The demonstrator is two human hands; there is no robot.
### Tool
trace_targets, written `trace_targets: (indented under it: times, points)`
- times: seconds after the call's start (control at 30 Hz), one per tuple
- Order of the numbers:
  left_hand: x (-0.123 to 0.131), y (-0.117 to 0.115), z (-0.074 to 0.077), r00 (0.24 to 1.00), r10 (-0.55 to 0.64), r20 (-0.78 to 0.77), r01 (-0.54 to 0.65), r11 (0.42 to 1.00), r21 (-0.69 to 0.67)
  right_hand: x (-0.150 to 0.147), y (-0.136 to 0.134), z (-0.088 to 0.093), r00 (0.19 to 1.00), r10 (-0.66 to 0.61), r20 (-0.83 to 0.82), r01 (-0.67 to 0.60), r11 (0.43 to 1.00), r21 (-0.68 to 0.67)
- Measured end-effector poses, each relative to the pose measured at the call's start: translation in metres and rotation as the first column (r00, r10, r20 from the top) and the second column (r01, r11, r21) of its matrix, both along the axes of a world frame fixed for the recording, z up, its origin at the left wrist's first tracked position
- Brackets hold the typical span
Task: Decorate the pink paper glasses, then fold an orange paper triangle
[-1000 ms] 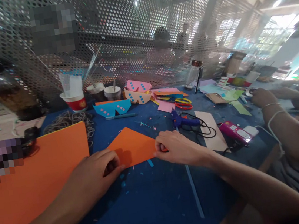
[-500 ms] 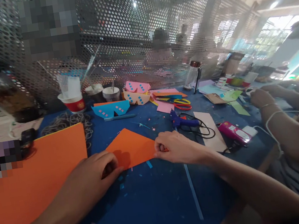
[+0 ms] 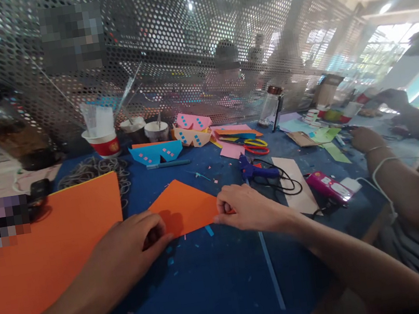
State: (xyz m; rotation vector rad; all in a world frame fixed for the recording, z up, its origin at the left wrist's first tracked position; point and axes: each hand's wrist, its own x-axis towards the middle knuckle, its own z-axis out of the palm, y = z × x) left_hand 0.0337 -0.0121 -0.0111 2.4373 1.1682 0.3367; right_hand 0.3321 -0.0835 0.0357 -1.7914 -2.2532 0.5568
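A folded piece of orange paper (image 3: pixel 185 208), pointed at its far side, lies on the blue tabletop (image 3: pixel 198 295) between my hands. My left hand (image 3: pixel 146 234) pinches its left corner, fingers curled and thumb along the near edge. At the right corner my right hand (image 3: pixel 240 205) grips the paper with bent fingers. Beneath my left forearm spreads a large orange sheet (image 3: pixel 60 237). A blue glue gun (image 3: pixel 256 168) with a black cord rests just beyond my right hand.
Blue (image 3: pixel 157 153), pink and peach folded paper pieces stand behind, near a pen (image 3: pixel 169 164) and scissors (image 3: pixel 255 146). A paper cup (image 3: pixel 103 142) and grey cord (image 3: pixel 93 169) sit at left. A pink power strip (image 3: pixel 329 187) lies right, beside another person's arm (image 3: pixel 397 176).
My hands and the folded orange paper have stayed almost still. At the far right, another person's arm has lifted and moved away from the nearer one.
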Motion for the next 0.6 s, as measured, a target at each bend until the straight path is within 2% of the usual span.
trace_targets:
  times: [0.13,0.6]
  points:
    - [0.001,0.000,0.000,1.000,0.012,0.000,-0.012,1.000,-0.029,-0.003,-0.001,-0.001,1.000,-0.003,0.025,0.002,1.000,0.026]
    - [0.000,0.000,0.001,0.998,-0.003,0.055,0.003,1.000,-0.003,-0.014,-0.004,0.003,0.995,-0.090,0.047,0.089,0.996,0.010]
